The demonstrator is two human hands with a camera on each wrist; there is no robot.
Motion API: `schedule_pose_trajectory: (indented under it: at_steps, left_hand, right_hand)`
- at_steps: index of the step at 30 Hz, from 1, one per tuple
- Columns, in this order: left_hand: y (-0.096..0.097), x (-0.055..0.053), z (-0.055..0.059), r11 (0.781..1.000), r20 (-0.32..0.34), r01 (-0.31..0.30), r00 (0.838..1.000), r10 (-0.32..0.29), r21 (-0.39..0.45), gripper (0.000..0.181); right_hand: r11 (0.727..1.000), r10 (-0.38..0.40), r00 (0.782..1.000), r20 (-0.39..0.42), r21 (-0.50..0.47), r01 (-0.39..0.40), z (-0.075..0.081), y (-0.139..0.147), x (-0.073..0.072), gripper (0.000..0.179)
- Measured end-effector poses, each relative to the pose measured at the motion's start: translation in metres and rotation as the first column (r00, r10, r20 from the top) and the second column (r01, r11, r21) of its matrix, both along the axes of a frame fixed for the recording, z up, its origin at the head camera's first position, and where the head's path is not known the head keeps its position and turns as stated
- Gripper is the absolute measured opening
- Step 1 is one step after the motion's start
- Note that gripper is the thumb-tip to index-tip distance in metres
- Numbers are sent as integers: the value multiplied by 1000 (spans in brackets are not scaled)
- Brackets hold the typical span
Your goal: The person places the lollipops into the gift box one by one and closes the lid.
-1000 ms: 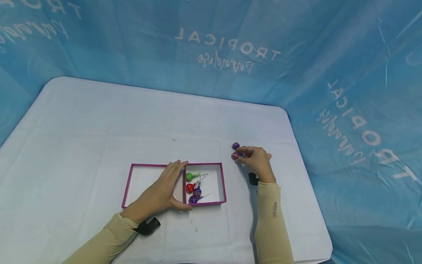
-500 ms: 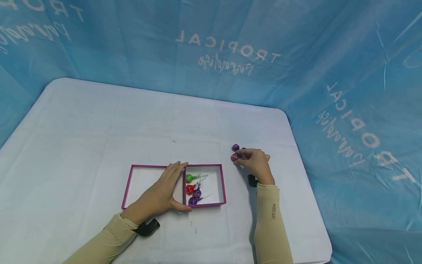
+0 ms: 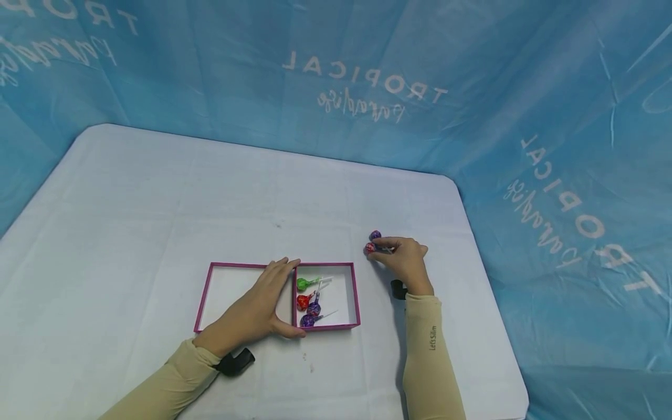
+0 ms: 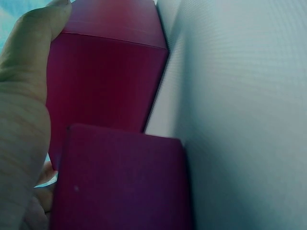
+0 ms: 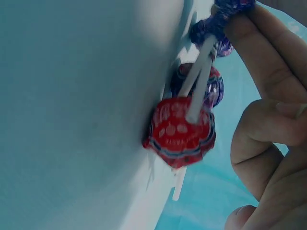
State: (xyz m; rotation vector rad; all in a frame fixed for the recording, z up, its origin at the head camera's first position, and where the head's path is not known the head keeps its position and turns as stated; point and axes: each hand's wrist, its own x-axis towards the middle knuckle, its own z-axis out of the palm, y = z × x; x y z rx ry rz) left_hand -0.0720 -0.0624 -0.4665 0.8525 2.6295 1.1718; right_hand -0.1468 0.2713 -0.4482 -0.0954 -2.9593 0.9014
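1. Right hand (image 3: 403, 258): its fingertips touch a purple lollipop (image 5: 218, 21); I cannot tell whether they pinch it.
2. Just beside is a red lollipop (image 5: 180, 132).
3. Left hand (image 3: 249, 312) holds the box (image 3: 356, 291), fingers wide.
4. Four lollipops (image 3: 313, 308) lie inside.

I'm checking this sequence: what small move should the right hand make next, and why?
Probably lift the reddish lollipop toward the box holding four others: the right hand appears to pinch it, bare floor shows at that box's right side, and the left hand rests across its left edge.
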Motion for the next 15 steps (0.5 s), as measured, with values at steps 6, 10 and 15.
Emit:
schedule_pose_trajectory:
  at_steps: [6,10,15]
  left_hand:
    - [-1,0,-2,1000,-10,0,1000,0,-3,129]
    - [-1,1,-1,1000,-8,-2,1000,2,-3,130]
    - [0,0,1,1000,1,-5,1000,5,4,131]
  right_hand:
    - [1000,12,998,-56,-17,-13,0,-4,0,30]
    - [1000,5,996,-89,-28,-7,1,-5,0,31]
    - [1000,15,994,-109,-15,-17,4,-7,1,31]
